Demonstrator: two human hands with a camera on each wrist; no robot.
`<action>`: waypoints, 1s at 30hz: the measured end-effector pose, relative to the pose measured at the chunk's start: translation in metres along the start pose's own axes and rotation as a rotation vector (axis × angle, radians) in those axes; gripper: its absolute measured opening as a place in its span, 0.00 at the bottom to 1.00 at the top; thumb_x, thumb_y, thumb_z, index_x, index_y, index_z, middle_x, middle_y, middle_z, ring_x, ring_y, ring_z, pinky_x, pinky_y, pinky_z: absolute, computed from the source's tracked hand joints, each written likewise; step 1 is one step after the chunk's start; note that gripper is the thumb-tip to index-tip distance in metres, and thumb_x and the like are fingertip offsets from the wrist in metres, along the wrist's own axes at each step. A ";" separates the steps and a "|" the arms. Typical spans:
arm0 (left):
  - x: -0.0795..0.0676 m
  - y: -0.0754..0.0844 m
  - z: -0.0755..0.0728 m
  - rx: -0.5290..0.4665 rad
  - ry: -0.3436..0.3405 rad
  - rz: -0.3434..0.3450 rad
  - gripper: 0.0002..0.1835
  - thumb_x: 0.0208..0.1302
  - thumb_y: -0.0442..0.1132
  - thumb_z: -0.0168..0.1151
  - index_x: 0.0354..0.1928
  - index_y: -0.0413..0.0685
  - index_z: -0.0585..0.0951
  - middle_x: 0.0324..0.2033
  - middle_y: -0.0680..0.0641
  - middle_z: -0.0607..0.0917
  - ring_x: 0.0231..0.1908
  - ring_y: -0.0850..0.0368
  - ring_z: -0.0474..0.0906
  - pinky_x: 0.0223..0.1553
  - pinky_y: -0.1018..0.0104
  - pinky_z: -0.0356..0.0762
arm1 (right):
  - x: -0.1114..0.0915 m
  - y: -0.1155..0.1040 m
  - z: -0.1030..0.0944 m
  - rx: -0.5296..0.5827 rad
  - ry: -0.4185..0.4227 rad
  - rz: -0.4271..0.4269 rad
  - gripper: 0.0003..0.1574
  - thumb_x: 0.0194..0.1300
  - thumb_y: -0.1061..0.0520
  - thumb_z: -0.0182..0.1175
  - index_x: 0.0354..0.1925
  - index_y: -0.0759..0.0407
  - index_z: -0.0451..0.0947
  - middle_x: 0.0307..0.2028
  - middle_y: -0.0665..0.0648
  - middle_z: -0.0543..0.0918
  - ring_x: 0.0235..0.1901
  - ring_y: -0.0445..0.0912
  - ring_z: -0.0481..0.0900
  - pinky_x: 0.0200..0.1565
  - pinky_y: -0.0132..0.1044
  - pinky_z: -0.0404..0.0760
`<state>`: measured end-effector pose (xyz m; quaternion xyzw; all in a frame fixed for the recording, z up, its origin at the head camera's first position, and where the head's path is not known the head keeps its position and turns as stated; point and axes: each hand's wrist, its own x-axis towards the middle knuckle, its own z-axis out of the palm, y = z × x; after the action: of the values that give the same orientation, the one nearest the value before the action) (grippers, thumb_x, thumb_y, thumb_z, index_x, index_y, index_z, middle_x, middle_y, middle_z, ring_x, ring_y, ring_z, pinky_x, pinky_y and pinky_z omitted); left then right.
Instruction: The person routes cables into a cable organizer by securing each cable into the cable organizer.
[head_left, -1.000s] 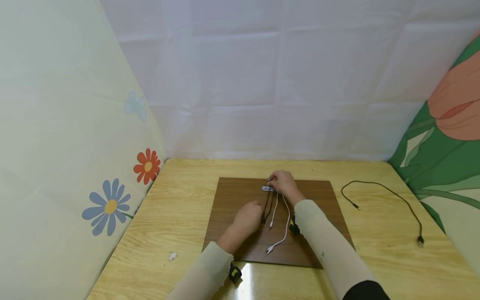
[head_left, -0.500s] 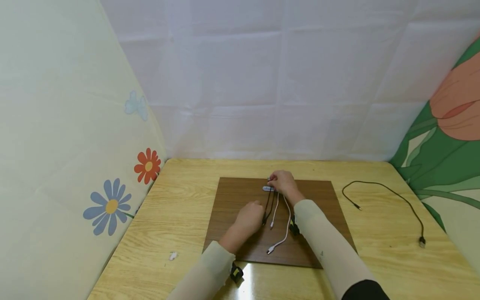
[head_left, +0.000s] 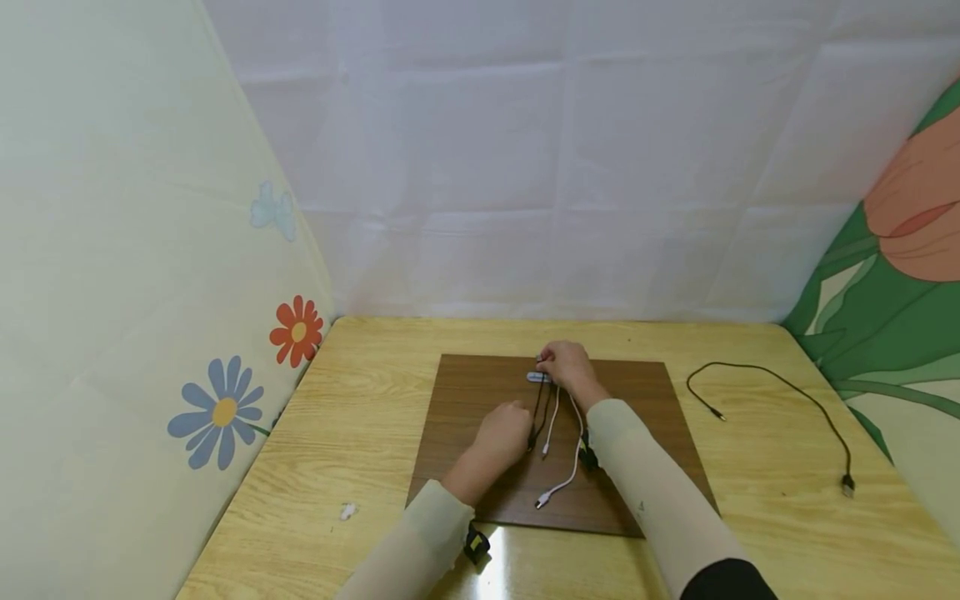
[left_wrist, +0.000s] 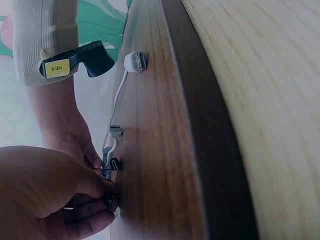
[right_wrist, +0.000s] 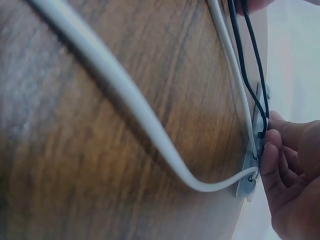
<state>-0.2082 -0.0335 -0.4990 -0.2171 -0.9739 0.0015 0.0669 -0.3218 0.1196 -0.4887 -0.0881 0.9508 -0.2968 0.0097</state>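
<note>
A dark wooden board (head_left: 465,392) bears a pale grey-blue cable holder strip (head_left: 537,377) near its far edge. A black cable (right_wrist: 241,55) and a white cable (right_wrist: 145,120) run through the strip's slots. My left hand (head_left: 504,433) pinches the black cable's lower end; a black plug (left_wrist: 110,201) shows between its fingertips in the left wrist view. Up at the strip, my right hand (head_left: 566,364) pinches the black cable just beyond the slot, its fingertips against the strip. A white USB plug (left_wrist: 134,62) and a smaller white plug (left_wrist: 116,131) lie on the board.
Another black USB cable (head_left: 783,383) lies curved on the light wood table (head_left: 360,433), right of the board. A small white scrap (head_left: 347,511) is at the left. A white sheet (head_left: 465,167) hangs behind the table, with flower-patterned panels at both sides.
</note>
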 end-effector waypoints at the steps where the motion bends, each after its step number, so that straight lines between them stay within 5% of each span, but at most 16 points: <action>1: 0.000 0.000 0.000 0.001 0.003 0.001 0.05 0.58 0.33 0.67 0.27 0.49 0.87 0.32 0.52 0.83 0.32 0.55 0.82 0.32 0.63 0.83 | 0.000 0.000 0.000 0.005 -0.002 0.004 0.12 0.67 0.56 0.67 0.44 0.63 0.85 0.41 0.62 0.88 0.41 0.54 0.84 0.43 0.47 0.83; 30: 0.001 0.004 -0.006 0.024 0.000 0.034 0.04 0.57 0.34 0.70 0.28 0.52 0.87 0.32 0.52 0.83 0.32 0.55 0.82 0.29 0.62 0.82 | -0.002 -0.004 0.002 -0.038 -0.007 0.023 0.09 0.68 0.57 0.66 0.44 0.61 0.84 0.42 0.61 0.87 0.42 0.55 0.84 0.42 0.48 0.82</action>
<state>-0.2063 -0.0293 -0.4932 -0.2329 -0.9699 0.0142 0.0694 -0.3187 0.1154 -0.4885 -0.0782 0.9571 -0.2785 0.0149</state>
